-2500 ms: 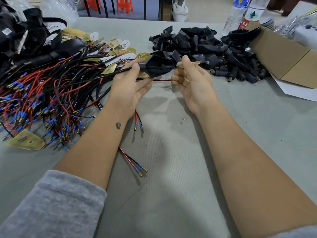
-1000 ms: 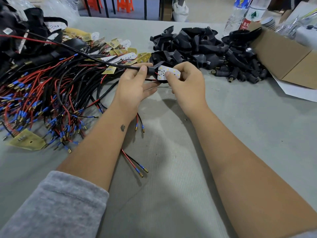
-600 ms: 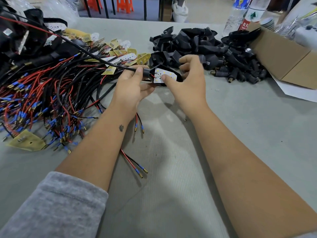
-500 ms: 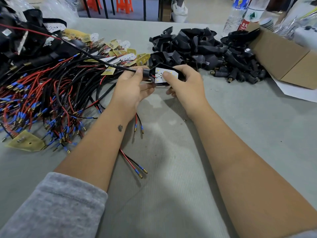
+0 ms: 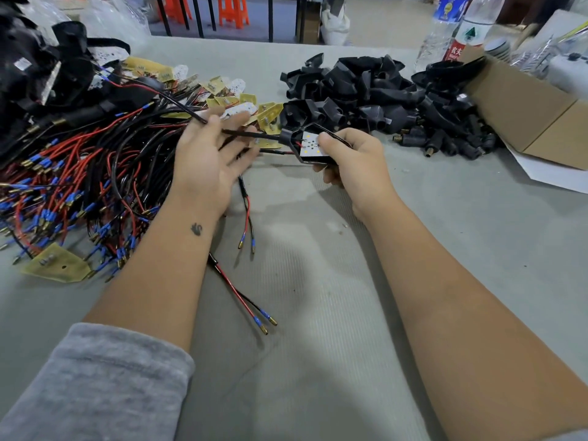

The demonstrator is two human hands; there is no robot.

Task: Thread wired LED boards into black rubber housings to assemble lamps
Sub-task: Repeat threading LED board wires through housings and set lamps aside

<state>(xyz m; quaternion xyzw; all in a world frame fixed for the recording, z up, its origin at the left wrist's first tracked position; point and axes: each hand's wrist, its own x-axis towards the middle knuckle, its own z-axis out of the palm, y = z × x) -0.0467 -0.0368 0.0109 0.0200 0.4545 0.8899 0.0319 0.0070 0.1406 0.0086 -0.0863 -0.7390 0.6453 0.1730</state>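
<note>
My right hand (image 5: 353, 160) grips a black rubber housing (image 5: 297, 140) with a white LED board (image 5: 310, 146) seated in its open face, thumb pressing on the board. A black sleeved cable (image 5: 245, 134) runs from the housing's neck leftward over my left hand (image 5: 206, 160), whose fingers are spread and relaxed under the cable. The cable continues up and left toward the pile of finished lamps (image 5: 41, 78).
A tangle of red and black wired LED boards (image 5: 79, 173) covers the left of the grey table (image 5: 318, 313). Several loose housings (image 5: 375, 93) are heaped at the back. A cardboard box (image 5: 525, 106) and water bottles (image 5: 445, 30) stand at the right. Two loose wire pairs (image 5: 245, 300) lie near my left forearm.
My left hand has let go of the housing's neck and opened, sliding left along the cable. My right hand keeps the housing with the board now seated inside.
</note>
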